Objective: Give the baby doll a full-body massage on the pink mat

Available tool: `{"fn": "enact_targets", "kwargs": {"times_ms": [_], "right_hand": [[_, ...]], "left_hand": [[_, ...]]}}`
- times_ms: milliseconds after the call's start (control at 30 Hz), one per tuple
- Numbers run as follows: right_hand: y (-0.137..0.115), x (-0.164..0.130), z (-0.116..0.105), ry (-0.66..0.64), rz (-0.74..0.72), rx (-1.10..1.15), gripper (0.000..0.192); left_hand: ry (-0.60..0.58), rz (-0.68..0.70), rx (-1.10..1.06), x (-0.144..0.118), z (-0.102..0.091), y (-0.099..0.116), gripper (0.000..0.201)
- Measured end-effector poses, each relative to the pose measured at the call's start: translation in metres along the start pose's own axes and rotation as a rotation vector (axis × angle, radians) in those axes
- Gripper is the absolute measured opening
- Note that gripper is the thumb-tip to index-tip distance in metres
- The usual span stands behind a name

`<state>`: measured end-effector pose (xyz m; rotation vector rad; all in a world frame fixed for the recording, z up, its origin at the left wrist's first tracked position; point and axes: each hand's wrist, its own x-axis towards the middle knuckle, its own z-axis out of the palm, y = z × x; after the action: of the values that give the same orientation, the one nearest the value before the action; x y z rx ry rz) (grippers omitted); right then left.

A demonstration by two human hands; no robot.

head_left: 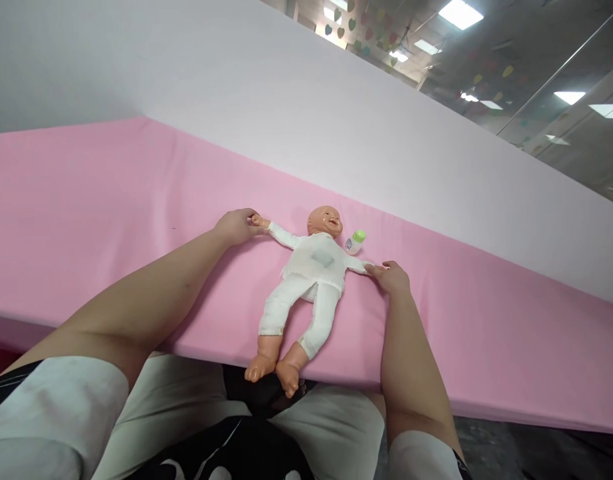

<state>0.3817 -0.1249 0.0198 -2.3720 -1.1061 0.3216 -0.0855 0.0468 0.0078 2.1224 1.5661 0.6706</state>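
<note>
A baby doll (319,263) in a white top and white trousers lies on its back on the pink padded surface (196,300). Its head points toward the wall, and its bare feet hang over the front edge. My left hand (235,227) is closed on the doll's outstretched hand at the left. At the other side, my right hand (392,276) has its fingers and thumb around the end of the doll's sleeve, where the doll's hand is mostly hidden. Both doll arms are spread outward. Beside its shoulder lies a small bottle (355,243) with a green cap.
Behind the pink surface rises a white wall (306,120). Above it, a glass pane (486,73) carries heart stickers and shows ceiling lights. My legs (331,427) are against the front edge, beneath the doll's feet.
</note>
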Motion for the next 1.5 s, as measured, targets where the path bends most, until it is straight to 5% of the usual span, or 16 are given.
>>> {"fn": "enact_targets", "kwargs": {"times_ms": [167, 333, 500, 833, 1267, 1500], "right_hand": [[0.009, 0.005, 0.022, -0.055, -0.003, 0.766, 0.055], [0.008, 0.005, 0.031, -0.165, -0.047, 0.936, 0.044], [0.010, 0.011, 0.032, -0.224, -0.024, 0.983, 0.036], [0.012, 0.015, 0.031, -0.276, 0.052, 1.039, 0.028], [0.016, 0.007, 0.025, -0.265, -0.062, 1.038, 0.045], [0.015, 0.009, 0.031, -0.219, -0.065, 1.009, 0.035]], "left_hand": [[0.129, -0.074, -0.464, 0.005, 0.009, -0.003, 0.044], [0.202, -0.257, -0.755, 0.013, 0.012, -0.008, 0.035], [0.225, -0.333, -0.825, 0.018, 0.011, -0.012, 0.021], [0.216, -0.257, -0.899, 0.018, 0.015, -0.016, 0.011], [0.206, -0.229, -0.986, 0.010, 0.009, -0.007, 0.005], [0.175, -0.253, -1.050, 0.013, 0.013, -0.012, 0.004]]}}
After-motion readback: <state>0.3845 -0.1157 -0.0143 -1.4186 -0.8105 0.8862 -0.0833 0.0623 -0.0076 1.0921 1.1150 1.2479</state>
